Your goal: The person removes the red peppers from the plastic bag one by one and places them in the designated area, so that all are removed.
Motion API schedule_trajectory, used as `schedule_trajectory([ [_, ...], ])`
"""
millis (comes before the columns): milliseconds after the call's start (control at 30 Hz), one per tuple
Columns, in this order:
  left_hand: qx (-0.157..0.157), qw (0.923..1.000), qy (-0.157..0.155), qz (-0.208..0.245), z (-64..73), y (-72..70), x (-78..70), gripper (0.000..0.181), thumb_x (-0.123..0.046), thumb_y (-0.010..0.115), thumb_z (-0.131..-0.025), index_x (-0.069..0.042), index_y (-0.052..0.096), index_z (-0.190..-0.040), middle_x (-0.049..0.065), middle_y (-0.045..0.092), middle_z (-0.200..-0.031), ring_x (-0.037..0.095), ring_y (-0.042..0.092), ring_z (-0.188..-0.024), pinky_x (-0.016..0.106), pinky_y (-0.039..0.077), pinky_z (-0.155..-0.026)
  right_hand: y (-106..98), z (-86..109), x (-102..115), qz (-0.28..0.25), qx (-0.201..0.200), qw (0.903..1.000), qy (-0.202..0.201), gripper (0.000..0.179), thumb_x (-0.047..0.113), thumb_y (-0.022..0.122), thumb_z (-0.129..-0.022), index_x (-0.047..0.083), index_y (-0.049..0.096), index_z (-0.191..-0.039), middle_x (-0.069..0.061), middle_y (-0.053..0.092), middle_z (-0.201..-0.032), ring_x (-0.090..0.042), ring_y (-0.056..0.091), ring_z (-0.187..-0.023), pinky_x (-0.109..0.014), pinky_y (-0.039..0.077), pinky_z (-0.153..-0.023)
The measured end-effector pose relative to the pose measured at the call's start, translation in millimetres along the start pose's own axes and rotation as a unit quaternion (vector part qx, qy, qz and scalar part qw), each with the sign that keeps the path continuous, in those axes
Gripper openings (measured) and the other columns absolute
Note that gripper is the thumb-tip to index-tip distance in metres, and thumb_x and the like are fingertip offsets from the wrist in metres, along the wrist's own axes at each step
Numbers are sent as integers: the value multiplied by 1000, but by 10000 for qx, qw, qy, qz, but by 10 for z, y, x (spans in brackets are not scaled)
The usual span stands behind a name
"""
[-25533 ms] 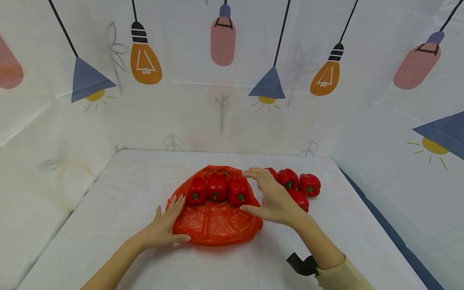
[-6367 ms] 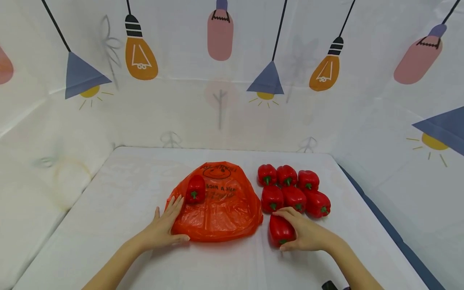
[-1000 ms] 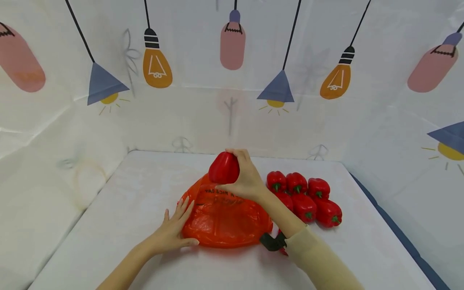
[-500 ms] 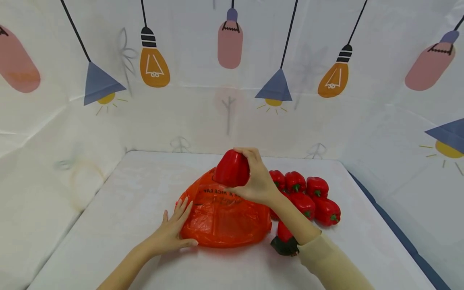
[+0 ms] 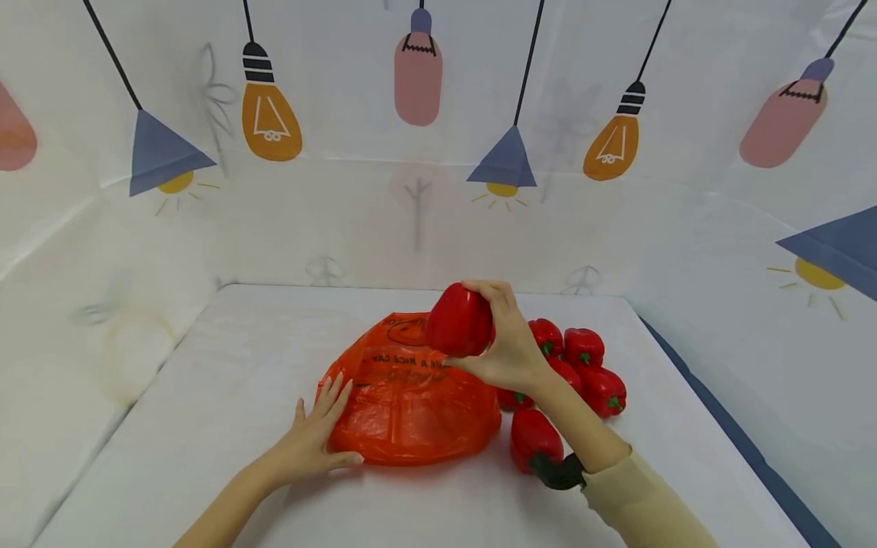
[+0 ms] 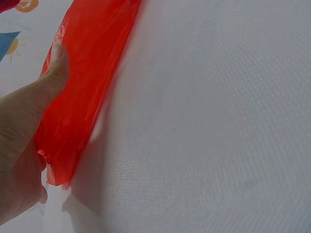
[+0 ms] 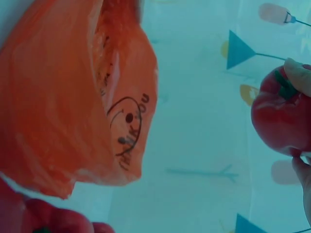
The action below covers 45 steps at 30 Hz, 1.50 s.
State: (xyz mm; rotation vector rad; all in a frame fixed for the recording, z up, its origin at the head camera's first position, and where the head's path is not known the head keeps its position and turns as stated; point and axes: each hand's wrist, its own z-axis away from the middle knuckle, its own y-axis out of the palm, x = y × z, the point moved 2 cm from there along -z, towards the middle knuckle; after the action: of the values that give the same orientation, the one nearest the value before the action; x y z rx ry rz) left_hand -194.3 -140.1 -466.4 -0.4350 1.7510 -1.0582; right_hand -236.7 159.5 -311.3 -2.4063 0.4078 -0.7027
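In the head view my right hand point(image 5: 507, 342) grips a red bell pepper point(image 5: 455, 320) in the air over the right part of an orange-red plastic bag point(image 5: 411, 426). In the right wrist view the pepper point(image 7: 277, 119) shows its green stem, with the fingers at its edges. The bag lies flat, printed with a smiley face and lettering, partly hidden by the pepper. My left hand point(image 5: 308, 441) rests at the bag's left edge, fingers spread and straight. The left wrist view has its thumb lying against the bag point(image 6: 92, 73).
Right of the bag several red peppers point(image 5: 603, 392) lie grouped, partly behind my right arm. One more pepper point(image 5: 533, 434) sits nearer, beside a black strap point(image 5: 558, 472) at my sleeve. A white table point(image 5: 240, 342) meets a backdrop point(image 5: 342, 221) printed with lamps.
Over the last second my right hand has moved the pepper rightward across the bag. Earlier, three peppers lay on the bag, then one; now none shows there. The left hand stays put.
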Motion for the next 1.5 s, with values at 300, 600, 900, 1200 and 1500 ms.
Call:
schedule_trajectory([
  [300,4,10000,51,-11,-2,-4,-22,114,-60,73,-73,2,19,-151,24,7,-158,47,1,-142,77,-3,-99,-202,149,-63,191,-65,9997,103,100,10,92,-59,7,36,-141,-10,40,-136,-23,44,-122,-45,54,-85],
  [600,24,10000,78,19,-16,-13,-42,114,-59,74,-73,3,19,-151,24,7,-158,47,1,-142,77,-3,-98,-393,296,-88,524,-167,9985,44,101,7,92,-56,6,37,-141,-10,41,-137,-23,41,-124,-46,54,-82],
  [900,48,9999,102,4,-33,-9,-37,114,-58,74,-72,4,19,-151,24,9,-158,48,2,-142,78,-3,-98,-606,503,-112,952,-94,9950,275,104,6,94,-52,2,38,-139,-12,43,-135,-22,40,-124,-44,55,-80],
  [1200,112,9999,124,20,-42,0,-14,114,-61,72,-73,1,18,-152,23,6,-158,47,0,-142,77,-4,-99,-806,772,-183,1343,-14,9885,690,108,3,94,-47,1,37,-139,-15,43,-132,-23,40,-123,-47,57,-74],
  [1500,137,9998,106,13,-47,-9,2,114,-60,73,-73,1,17,-152,22,5,-159,46,0,-143,76,-4,-100,-952,1046,-265,1663,139,9799,1093,109,3,96,-43,1,41,-136,-14,46,-128,-24,42,-118,-47,57,-71],
])
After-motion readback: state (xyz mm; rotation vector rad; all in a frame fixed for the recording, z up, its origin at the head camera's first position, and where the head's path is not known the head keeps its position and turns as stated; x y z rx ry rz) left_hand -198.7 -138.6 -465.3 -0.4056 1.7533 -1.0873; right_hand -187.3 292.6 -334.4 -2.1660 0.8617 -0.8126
